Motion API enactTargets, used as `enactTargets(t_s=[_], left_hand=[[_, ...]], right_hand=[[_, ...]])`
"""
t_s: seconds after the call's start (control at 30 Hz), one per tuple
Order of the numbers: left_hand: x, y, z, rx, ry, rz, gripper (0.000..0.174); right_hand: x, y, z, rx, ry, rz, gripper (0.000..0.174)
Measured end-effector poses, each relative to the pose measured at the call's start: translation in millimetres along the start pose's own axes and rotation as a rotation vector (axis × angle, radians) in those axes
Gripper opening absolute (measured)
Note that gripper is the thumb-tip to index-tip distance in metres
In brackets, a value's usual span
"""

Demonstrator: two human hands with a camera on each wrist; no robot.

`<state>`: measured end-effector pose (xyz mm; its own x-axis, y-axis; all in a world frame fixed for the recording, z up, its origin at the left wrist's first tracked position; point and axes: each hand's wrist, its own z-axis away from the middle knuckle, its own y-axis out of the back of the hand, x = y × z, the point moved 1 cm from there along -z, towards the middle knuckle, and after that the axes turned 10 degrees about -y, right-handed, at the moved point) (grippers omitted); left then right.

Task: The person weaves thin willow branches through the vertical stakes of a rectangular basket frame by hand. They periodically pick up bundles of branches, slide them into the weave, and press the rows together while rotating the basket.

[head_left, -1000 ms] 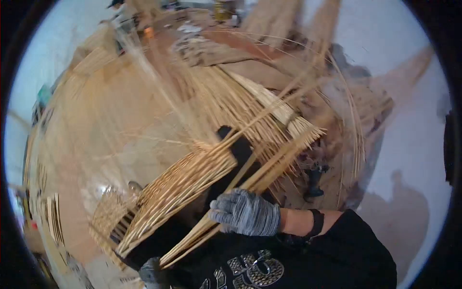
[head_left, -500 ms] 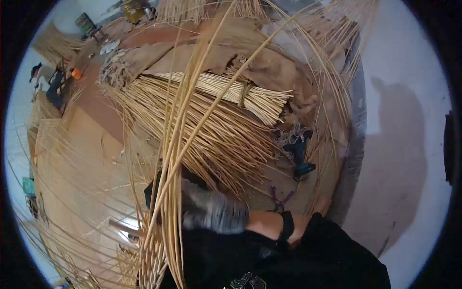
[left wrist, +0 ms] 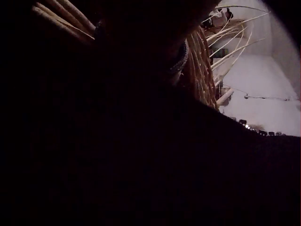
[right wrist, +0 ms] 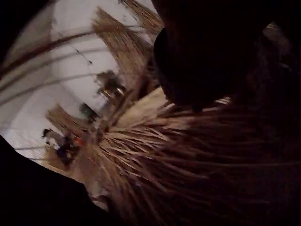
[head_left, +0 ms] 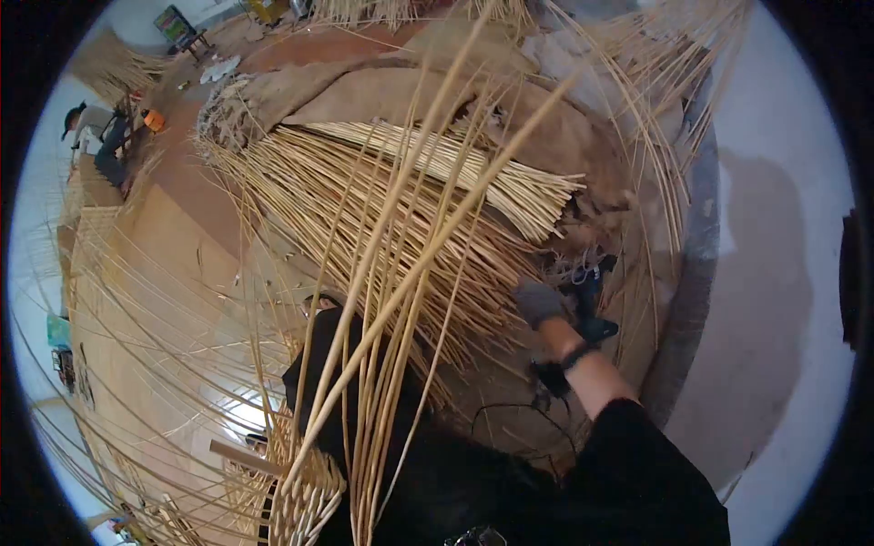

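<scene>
My right hand (head_left: 539, 302), in a grey knit glove, reaches to the thick ends of a large pile of brown willow rods (head_left: 391, 237) on the floor. Its fingertips are hidden from the head view, and the right wrist view is dark around the hand. Several loose long rods (head_left: 401, 300) slant up across my lap. Left of them stands a partly woven wicker basket (head_left: 309, 496) with its stakes fanning out to the left. My left hand (left wrist: 178, 61) is mostly lost in shadow in the left wrist view, close by rods (left wrist: 66, 16) and the woven basket wall (left wrist: 202, 70).
Paler rods, tied in a bundle (head_left: 437, 164), lie behind the brown pile, with burlap (head_left: 364, 91) over them. A cordless drill (head_left: 596, 305) lies just right of my right hand. Another person (head_left: 96, 136) sits at the far left. A wall (head_left: 765, 318) rises on the right.
The basket swung round and down to the lower left, and the view turned. My right hand left the rods over my lap and moved right and forward to the pile's ends. Those rods have spread apart.
</scene>
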<state>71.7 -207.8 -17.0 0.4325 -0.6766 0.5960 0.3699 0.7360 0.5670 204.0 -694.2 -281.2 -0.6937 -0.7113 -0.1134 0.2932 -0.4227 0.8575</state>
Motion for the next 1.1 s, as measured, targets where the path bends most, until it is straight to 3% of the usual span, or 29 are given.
enactTargets(t_s=[0.03, 0.07, 0.1, 0.17, 0.27, 0.3, 0.47, 0.5, 0.53, 0.6, 0.67, 0.8, 0.9, 1.0, 1.03, 1.1], left_hand=[[4, -2, 1, -0.004, -0.038, 0.015, 0.033], [7, -3, 4, -0.001, -0.077, 0.029, 0.033], [8, -1, 7, 0.009, -0.12, 0.044, 0.032], [9, -1, 10, 0.054, -0.218, 0.087, 0.032], [-9, -5, 7, 0.044, -0.291, 0.041, 0.028], [-16, -9, 8, 0.067, -0.477, 0.159, 0.027], [-129, -13, -18, 0.236, -0.786, -0.494, 0.078], [-124, -11, -10, 0.276, -0.822, -0.624, 0.088], [-123, -11, 0, 0.248, -0.754, -0.53, 0.075], [-60, 19, 32, 0.189, -0.602, -0.343, 0.051], [-79, 23, 35, -0.006, -0.5, -0.535, 0.062], [-101, 27, 58, -0.104, -0.536, -0.339, 0.058], [-104, 39, 66, -0.129, -0.732, -0.371, 0.054], [-48, 67, 73, 0.483, -1.108, 0.027, 0.048], [-34, 69, 83, 0.271, -1.066, 0.245, 0.043], [-16, 78, 93, -0.056, -0.883, 0.619, 0.033]], right_hand=[[6, 17, 26, 0.03, 0.028, 0.05, 0.031], [38, -4, 54, 0.353, 0.052, -0.188, 0.026], [42, 33, 109, 0.166, -0.009, -0.295, 0.023], [39, 71, 185, 0.124, 0.074, -0.554, 0.024], [-5, 118, 228, 0.142, 0.278, -0.748, 0.025], [-23, 132, 227, 0.153, 0.333, -0.775, 0.025], [-40, 189, 237, 0.15, 0.406, -0.938, 0.027], [-35, 198, 247, 0.132, 0.42, -0.999, 0.028], [-31, 205, 260, 0.109, 0.443, -1.065, 0.029], [-31, 212, 290, 0.05, 0.505, -1.198, 0.03], [-41, 212, 323, -0.03, 0.614, -1.292, 0.031], [-107, 197, 371, -0.371, 0.88, -1.396, 0.034], [-160, 170, 409, -0.761, 1.041, -1.381, 0.037], [-223, 124, 453, -1.239, 1.036, -1.291, 0.039], [-262, 112, 465, -1.074, 1.547, -1.071, 0.039], [-288, 97, 483, -0.983, 1.586, -0.914, 0.038]])
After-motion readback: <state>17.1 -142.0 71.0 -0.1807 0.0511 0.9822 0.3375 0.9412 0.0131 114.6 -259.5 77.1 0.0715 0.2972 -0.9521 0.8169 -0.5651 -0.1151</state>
